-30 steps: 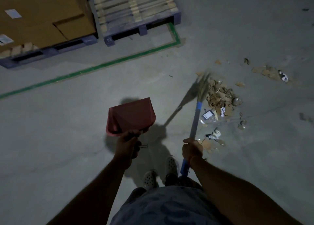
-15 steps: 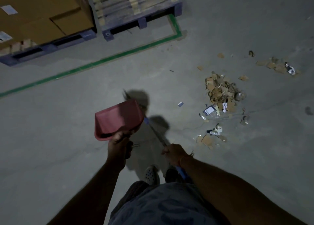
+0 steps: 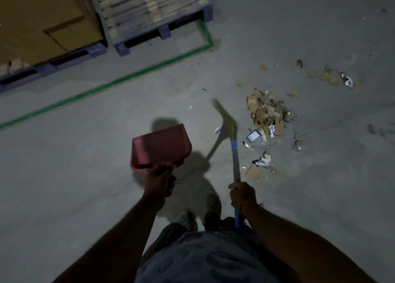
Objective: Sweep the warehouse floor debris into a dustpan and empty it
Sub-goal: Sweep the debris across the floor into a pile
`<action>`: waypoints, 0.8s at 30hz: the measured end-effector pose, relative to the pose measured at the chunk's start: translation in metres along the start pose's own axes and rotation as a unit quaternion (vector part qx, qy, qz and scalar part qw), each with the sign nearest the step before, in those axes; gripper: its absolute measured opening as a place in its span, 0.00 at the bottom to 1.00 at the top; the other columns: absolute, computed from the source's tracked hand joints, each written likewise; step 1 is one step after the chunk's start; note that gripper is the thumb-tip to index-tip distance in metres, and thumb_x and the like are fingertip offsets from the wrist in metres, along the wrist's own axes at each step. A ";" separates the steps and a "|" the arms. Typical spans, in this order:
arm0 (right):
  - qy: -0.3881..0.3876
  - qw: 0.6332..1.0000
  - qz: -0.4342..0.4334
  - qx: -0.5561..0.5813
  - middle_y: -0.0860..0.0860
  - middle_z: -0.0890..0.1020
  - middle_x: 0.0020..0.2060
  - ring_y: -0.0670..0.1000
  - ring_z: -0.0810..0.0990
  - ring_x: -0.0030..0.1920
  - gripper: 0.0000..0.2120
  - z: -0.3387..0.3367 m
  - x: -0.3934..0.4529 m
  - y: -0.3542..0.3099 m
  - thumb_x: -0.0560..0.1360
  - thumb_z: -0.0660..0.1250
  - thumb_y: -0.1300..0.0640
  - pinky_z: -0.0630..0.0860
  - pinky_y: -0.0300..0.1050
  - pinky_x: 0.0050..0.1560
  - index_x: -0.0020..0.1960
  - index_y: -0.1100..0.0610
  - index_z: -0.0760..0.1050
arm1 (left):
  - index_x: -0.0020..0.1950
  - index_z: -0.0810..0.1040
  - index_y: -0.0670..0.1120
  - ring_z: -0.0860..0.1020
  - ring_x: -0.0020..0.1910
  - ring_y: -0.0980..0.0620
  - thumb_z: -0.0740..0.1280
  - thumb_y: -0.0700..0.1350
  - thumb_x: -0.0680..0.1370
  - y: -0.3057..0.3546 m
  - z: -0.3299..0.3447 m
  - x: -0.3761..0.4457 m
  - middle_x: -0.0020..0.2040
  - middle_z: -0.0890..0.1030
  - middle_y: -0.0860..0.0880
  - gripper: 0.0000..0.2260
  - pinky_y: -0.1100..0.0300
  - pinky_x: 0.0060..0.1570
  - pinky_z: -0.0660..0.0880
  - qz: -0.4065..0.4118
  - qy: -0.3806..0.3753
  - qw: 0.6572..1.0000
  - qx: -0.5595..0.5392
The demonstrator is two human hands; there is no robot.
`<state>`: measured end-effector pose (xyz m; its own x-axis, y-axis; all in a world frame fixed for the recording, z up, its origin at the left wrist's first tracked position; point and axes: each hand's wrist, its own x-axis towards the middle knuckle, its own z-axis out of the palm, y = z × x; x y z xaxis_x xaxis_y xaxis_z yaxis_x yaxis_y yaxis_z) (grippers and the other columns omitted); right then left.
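A: Starting at the upper left of the frame, what's there?

B: Cardboard boxes (image 3: 42,26) on a pallet, then a bare wooden pallet (image 3: 149,6) beside them, and a green floor line (image 3: 119,81) running across below both.

A: And lower centre?

B: The left hand (image 3: 159,175) has its fingers curled round the handle of a red dustpan (image 3: 160,145), held off the floor. I see no debris in it, though the light is dim.

A: Moving right?

B: The right hand (image 3: 242,194) is clamped round the blue shaft of a broom (image 3: 234,148), whose blurred bristles sit centre frame, just left of the debris pile (image 3: 269,113).

A: So how far along?

B: Early, I'd judge. The cardboard scraps and wrappers lie gathered right of centre, with a smaller scatter (image 3: 329,77) at upper right. Nothing looks scooped or emptied yet.
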<state>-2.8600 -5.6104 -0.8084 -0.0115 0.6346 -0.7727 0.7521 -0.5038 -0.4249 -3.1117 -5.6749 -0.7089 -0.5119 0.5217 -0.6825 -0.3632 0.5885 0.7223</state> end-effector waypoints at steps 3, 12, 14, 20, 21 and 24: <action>0.061 0.996 0.023 0.066 0.57 0.83 0.52 0.60 0.84 0.48 0.12 -0.009 0.001 -0.003 0.74 0.64 0.61 0.83 0.48 0.48 0.51 0.51 0.83 | 0.47 0.75 0.44 0.65 0.21 0.54 0.62 0.33 0.80 0.014 0.016 -0.002 0.29 0.77 0.49 0.08 0.67 0.23 0.58 0.012 -0.033 0.999 -0.005; -0.009 0.994 -0.093 -0.059 0.56 0.83 0.55 0.57 0.81 0.53 0.14 -0.027 0.011 -0.044 0.76 0.63 0.61 0.79 0.48 0.56 0.57 0.51 0.82 | 0.48 0.77 0.44 0.67 0.24 0.52 0.61 0.32 0.80 0.044 0.023 0.023 0.30 0.74 0.43 0.10 0.66 0.24 0.59 0.017 -0.023 1.000 0.009; -0.045 0.990 -0.108 -0.074 0.60 0.83 0.54 0.59 0.82 0.49 0.14 -0.025 0.013 -0.060 0.77 0.63 0.62 0.80 0.51 0.56 0.58 0.54 0.82 | 0.47 0.77 0.45 0.66 0.24 0.53 0.61 0.32 0.80 0.051 0.025 0.029 0.29 0.73 0.43 0.10 0.65 0.24 0.58 0.018 -0.033 0.999 0.010; -0.132 0.967 -0.147 -0.161 0.58 0.80 0.61 0.61 0.80 0.60 0.13 -0.024 0.039 -0.125 0.78 0.64 0.61 0.77 0.53 0.63 0.60 0.56 0.82 | 0.47 0.77 0.44 0.66 0.22 0.53 0.61 0.32 0.80 0.088 0.029 0.067 0.30 0.72 0.43 0.10 0.67 0.23 0.58 0.030 -0.047 0.998 0.007; -0.133 0.968 -0.143 -0.156 0.58 0.80 0.61 0.61 0.79 0.60 0.13 -0.023 0.045 -0.134 0.78 0.64 0.61 0.77 0.53 0.63 0.60 0.55 0.82 | 0.47 0.77 0.45 0.66 0.21 0.53 0.61 0.32 0.80 0.097 0.030 0.073 0.30 0.72 0.43 0.10 0.67 0.23 0.57 0.031 -0.048 0.998 0.008; -0.102 0.989 -0.081 -0.067 0.57 0.83 0.56 0.60 0.82 0.55 0.10 -0.016 0.068 -0.151 0.77 0.67 0.59 0.80 0.54 0.58 0.55 0.53 0.84 | 0.47 0.77 0.44 0.66 0.21 0.53 0.61 0.31 0.80 0.122 0.031 0.091 0.30 0.71 0.43 0.10 0.66 0.24 0.57 0.035 -0.051 0.998 0.005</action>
<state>-2.9636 -5.4823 -0.7893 -0.2618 0.5623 -0.7844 0.8098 -0.3142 -0.4955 -3.1783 -5.5366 -0.6860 -0.4537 0.6220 -0.6381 -0.3213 0.5537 0.7682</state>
